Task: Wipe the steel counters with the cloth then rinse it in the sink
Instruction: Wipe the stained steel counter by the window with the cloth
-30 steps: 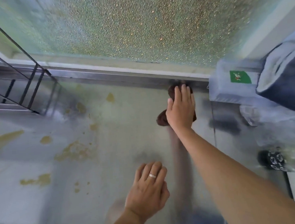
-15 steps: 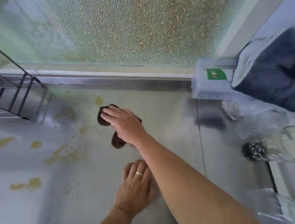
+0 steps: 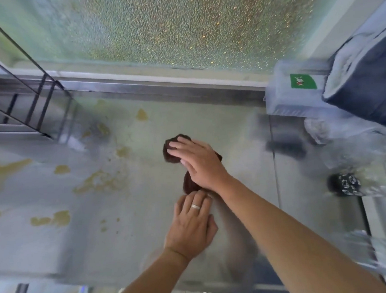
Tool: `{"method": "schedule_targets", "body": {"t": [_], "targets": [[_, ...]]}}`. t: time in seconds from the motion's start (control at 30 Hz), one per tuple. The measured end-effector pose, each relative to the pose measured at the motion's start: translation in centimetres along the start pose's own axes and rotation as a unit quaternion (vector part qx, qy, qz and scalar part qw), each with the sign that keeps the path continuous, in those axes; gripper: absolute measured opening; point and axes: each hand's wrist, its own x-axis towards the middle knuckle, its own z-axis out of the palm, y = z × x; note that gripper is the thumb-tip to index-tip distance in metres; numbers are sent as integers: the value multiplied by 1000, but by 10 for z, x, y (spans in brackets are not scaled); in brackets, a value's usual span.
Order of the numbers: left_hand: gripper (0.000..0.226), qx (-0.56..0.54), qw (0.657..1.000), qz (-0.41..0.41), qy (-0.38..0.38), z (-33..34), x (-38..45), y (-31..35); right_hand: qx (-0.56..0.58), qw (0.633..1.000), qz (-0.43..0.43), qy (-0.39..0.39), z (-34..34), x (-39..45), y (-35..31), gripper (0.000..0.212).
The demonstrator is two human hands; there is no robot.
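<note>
Since the previous frame the brown cloth (image 3: 172, 151) has shifted toward 3 o'clock — right hand (image 3: 199, 163) presses it flat-fingered to scrub; left hand (image 3: 190, 227), open, braces on the steel counter (image 3: 125, 232).

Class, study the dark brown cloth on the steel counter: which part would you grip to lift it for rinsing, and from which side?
Grip the bunched far lobe of the dark brown cloth, coming from above. It lies crumpled on the steel counter, so its raised folds probably offer a pinch there. The right hand already presses flat on its middle; the left hand rests just beside its near end.
</note>
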Motion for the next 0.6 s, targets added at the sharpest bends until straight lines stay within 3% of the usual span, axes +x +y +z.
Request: {"method": "schedule_targets", "body": {"t": [0.1, 0.17, 0.23, 0.3, 0.37, 0.47, 0.53, 0.6], "targets": [[33, -8, 1000, 2, 6, 1, 0, 1, -39, 995, -86, -24, -20, -7, 37, 40], [31, -14, 1000, 2, 9, 2, 1, 0, -63, 997, 26, 46, -39, -10, 78, 41], [30, -12, 1000, 4, 13, 3, 2, -1, -98, 969, 200, 109, -55, -8, 103, 48], [30, -9, 1000, 6, 15, 4, 1, 0, -119, 941, 284, 141, -50, -2, 88, 49], [30, -10, 1000, 6, 15, 2, 1, 0, -91, 958, 243, 122, -36, -6, 52, 47], [30, -6, 1000, -1, 4, 1, 3, -1, -47, 996, 65, 29, -28, -38, 14, 44], [30, -3, 1000, -2, -4, 0, 2, 1, -56, 998, -10, -35, -42, -46, 31, 42], [28, -9, 1000, 0, -6, -2, 1, 1, -91, 995, 7, -25, -55, -40, 66, 44]]}}
